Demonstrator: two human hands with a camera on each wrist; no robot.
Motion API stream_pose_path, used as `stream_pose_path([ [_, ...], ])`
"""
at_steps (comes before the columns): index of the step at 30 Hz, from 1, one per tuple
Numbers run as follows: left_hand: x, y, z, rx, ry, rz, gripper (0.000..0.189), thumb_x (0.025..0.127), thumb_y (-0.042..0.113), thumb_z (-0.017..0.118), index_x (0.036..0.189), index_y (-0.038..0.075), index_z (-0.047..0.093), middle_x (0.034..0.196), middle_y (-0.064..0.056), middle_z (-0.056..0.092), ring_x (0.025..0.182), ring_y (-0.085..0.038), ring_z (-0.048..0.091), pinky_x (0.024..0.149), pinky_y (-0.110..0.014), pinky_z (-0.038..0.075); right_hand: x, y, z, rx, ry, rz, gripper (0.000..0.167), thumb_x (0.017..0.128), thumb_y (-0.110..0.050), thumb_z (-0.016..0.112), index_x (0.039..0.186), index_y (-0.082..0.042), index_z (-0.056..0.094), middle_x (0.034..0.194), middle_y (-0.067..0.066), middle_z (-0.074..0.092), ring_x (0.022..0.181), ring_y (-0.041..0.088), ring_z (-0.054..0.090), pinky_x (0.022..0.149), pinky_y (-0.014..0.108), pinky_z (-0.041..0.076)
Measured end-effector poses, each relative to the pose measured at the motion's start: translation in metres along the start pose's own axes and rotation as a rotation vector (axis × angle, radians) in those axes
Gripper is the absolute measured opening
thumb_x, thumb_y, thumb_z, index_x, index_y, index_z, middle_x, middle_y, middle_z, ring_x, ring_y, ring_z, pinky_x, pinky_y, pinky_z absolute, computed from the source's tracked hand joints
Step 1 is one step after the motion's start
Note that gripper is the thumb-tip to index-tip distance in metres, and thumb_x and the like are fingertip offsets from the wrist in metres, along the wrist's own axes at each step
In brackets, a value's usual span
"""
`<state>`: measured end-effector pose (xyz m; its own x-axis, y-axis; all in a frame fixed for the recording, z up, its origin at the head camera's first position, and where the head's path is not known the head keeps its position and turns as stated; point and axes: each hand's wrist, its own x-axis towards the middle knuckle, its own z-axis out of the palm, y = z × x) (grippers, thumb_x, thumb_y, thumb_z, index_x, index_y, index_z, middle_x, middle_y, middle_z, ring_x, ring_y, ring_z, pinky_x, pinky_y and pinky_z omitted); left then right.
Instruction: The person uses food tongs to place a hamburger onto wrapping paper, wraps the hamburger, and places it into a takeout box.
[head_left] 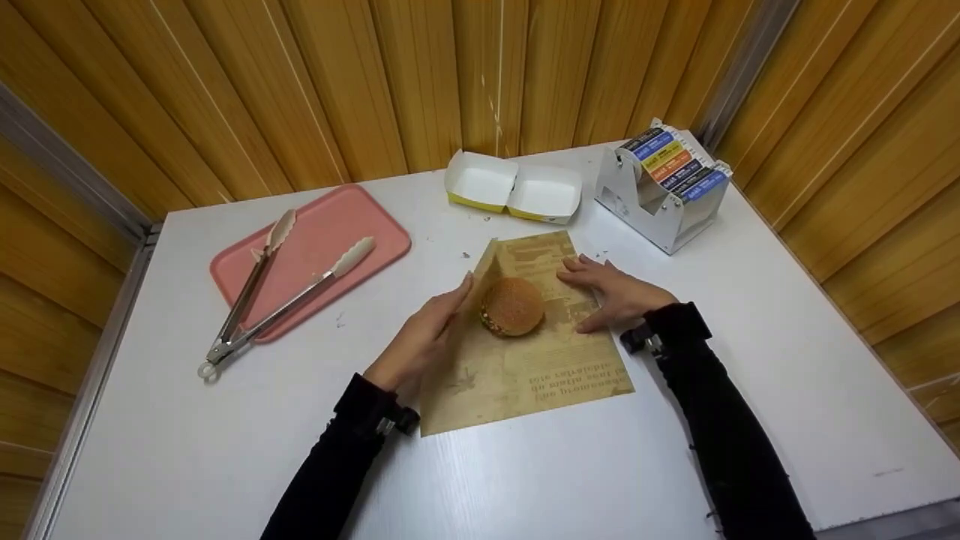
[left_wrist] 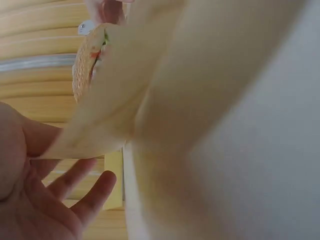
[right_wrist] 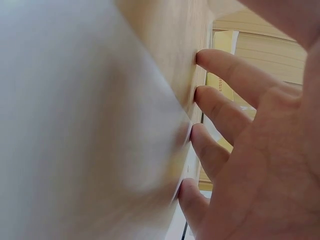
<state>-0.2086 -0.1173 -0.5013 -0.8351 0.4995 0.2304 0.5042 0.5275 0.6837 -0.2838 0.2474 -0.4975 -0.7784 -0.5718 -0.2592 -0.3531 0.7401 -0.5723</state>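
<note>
A hamburger [head_left: 514, 306] with a sesame bun lies on a sheet of brown printed wrapping paper [head_left: 517, 382] in the middle of the table. The left hand [head_left: 426, 330] pinches the paper's left edge between thumb and fingers and holds it raised beside the burger. From the left wrist, the lifted paper [left_wrist: 105, 115] partly hides the burger [left_wrist: 86, 65], whose filling shows at the side. Spread fingers of the right hand [head_left: 619, 292] rest on the paper's right side, fingertips [right_wrist: 202, 95] pressed down near its edge.
Left of the paper, metal tongs [head_left: 296, 300] with pale tips lie spread across a pink tray [head_left: 345, 217]. Behind stands an opened white and yellow burger box [head_left: 544, 191]. A metal dispenser [head_left: 637, 214] with several coloured label rolls is at the back right. Wood-patterned walls [head_left: 420, 82] enclose the table.
</note>
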Motion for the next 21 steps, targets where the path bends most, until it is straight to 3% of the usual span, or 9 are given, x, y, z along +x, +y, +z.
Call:
stream_pose_path([
  [2, -0.001, 0.007, 0.002, 0.057, -0.023, 0.067, 0.055, 0.109, 0.003, 0.044, 0.162, 0.010, 0.032, 0.162, -0.013, 0.043, 0.150, -0.032, 0.040, 0.123, -0.048, 0.034, -0.001, 0.000, 0.000, 0.004, 0.001, 0.006, 0.099, 0.080, -0.031, 0.090, 0.161, -0.014, 0.037, 0.174, 0.007, 0.016, 0.162, 0.032, 0.003, 0.130, 0.054, -0.001],
  [5, -0.003, 0.016, 0.007, 0.212, -0.053, 0.149, 0.052, 0.109, 0.003, 0.043, 0.160, 0.011, 0.038, 0.164, -0.008, 0.042, 0.153, -0.029, 0.037, 0.123, -0.048, 0.033, -0.001, -0.001, 0.000, 0.003, 0.001, 0.021, 0.098, 0.080, -0.031, 0.090, 0.161, -0.017, 0.037, 0.174, 0.005, 0.016, 0.162, 0.032, 0.003, 0.130, 0.054, 0.000],
  [10, -0.005, 0.027, 0.013, 0.451, -0.136, 0.149, 0.058, 0.107, 0.002, 0.043, 0.162, 0.019, 0.037, 0.166, -0.001, 0.038, 0.155, -0.026, 0.034, 0.124, -0.055, 0.029, -0.001, -0.003, 0.000, -0.001, 0.002, 0.029, 0.097, 0.081, -0.031, 0.089, 0.162, -0.018, 0.037, 0.174, 0.003, 0.017, 0.162, 0.030, 0.004, 0.130, 0.054, 0.001],
  [21, -0.010, 0.029, 0.011, 0.614, -0.168, 0.218, 0.090, 0.086, -0.014, 0.063, 0.162, 0.025, 0.037, 0.165, 0.005, 0.040, 0.155, -0.022, 0.034, 0.125, -0.054, 0.029, -0.001, -0.004, -0.002, 0.010, 0.024, 0.016, 0.094, 0.083, -0.031, 0.087, 0.161, -0.016, 0.037, 0.174, 0.009, 0.017, 0.162, 0.034, 0.005, 0.130, 0.055, 0.001],
])
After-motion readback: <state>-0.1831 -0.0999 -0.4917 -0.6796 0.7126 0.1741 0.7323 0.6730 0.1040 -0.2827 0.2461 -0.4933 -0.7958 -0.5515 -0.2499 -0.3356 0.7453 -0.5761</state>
